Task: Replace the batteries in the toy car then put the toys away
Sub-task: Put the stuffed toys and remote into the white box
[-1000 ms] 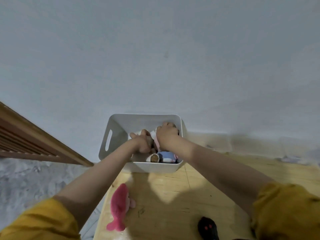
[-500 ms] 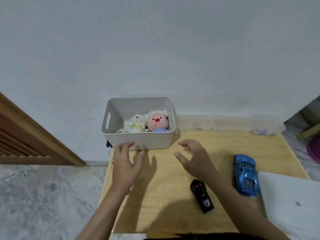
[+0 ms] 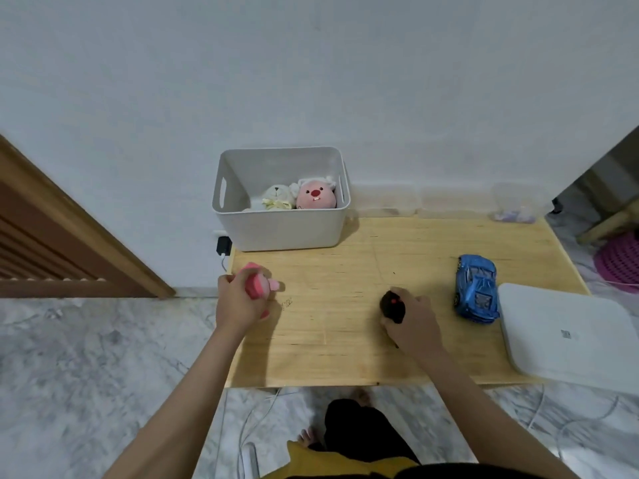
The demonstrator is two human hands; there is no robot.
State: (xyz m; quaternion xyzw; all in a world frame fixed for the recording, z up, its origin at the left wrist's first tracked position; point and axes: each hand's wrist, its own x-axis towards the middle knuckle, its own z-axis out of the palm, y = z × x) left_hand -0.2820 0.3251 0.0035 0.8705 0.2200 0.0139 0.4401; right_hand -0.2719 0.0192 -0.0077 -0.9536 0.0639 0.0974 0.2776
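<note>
1. The left hand (image 3: 238, 302) is clenched around a pink plush toy (image 3: 257, 285).
2. The right hand (image 3: 413, 323) grasps the black remote control (image 3: 392, 305); its long axis points away from the person.
3. The white bin (image 3: 280, 229) lies ahead of both hands, nearer the left hand.
4. The blue toy car (image 3: 477, 288) rests on the table (image 3: 345, 357), just right of the right hand, lengthwise away from the person. The right hand is the nearer.

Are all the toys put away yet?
Not yet. Two plush toys already sit in the white bin. The left hand grips a pink plush, the right hand is on the black remote. The blue car still waits on the table.
</note>
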